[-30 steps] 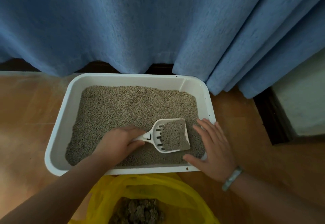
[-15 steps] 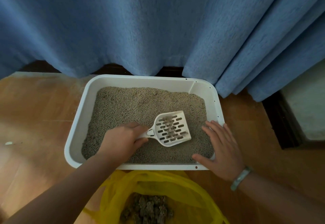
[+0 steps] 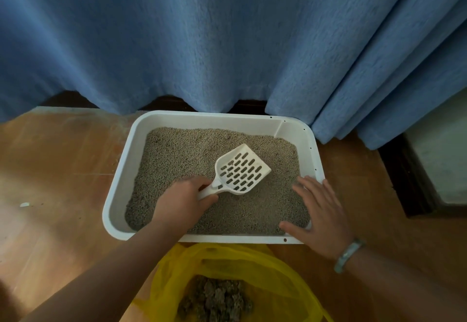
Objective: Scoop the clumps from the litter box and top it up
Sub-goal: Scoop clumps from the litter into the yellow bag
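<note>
Litter box (image 3: 118, 190), floor, centre: we see level granules and no clumps. Scoop (image 3: 238, 170), empty, raised above the litter; our left hand (image 3: 182, 201) fingers clench its handle. Right hand (image 3: 319, 214), fingers spread, rests on the 4 o'clock rim. Yellow bag (image 3: 177, 271), 6 o'clock, holds clumps. We judge scooping nearly done, topping up left.

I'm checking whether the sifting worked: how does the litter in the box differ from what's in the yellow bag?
The litter in the box is pale grey-beige, fine, even grains spread flat; the material in the yellow bag is darker, in coarse lumps piled in a heap. The litter lies in a rigid white litter box, the lumps in soft plastic.
</note>
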The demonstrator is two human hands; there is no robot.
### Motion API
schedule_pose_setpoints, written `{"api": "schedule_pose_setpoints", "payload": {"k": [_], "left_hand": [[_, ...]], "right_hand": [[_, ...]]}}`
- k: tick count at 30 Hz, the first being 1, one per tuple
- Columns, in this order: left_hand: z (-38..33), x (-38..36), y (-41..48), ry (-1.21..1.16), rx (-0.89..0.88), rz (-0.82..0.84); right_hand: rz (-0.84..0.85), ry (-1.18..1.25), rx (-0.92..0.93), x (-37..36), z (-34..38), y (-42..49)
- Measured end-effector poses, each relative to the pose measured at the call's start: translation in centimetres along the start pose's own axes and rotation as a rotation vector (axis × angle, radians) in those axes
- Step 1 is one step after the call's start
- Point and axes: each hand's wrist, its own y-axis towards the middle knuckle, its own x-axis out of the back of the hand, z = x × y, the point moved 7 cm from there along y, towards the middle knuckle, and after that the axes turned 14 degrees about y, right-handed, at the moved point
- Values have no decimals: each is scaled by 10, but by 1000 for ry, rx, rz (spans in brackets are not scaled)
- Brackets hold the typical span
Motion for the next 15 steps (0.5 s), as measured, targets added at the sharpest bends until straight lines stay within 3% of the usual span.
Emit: {"api": "schedule_pose_setpoints", "payload": {"k": [7,12,15], "left_hand": [[-27,-1,4,-300,76,77],[-48,-10,-3,-548,153,107],[-58,-16,-14,-654,139,111]], "right_hand": [[-15,279,68,-2,50,8],[50,785,-361,-20,71,32],[-29,930,-450,-21,70,40]]}}
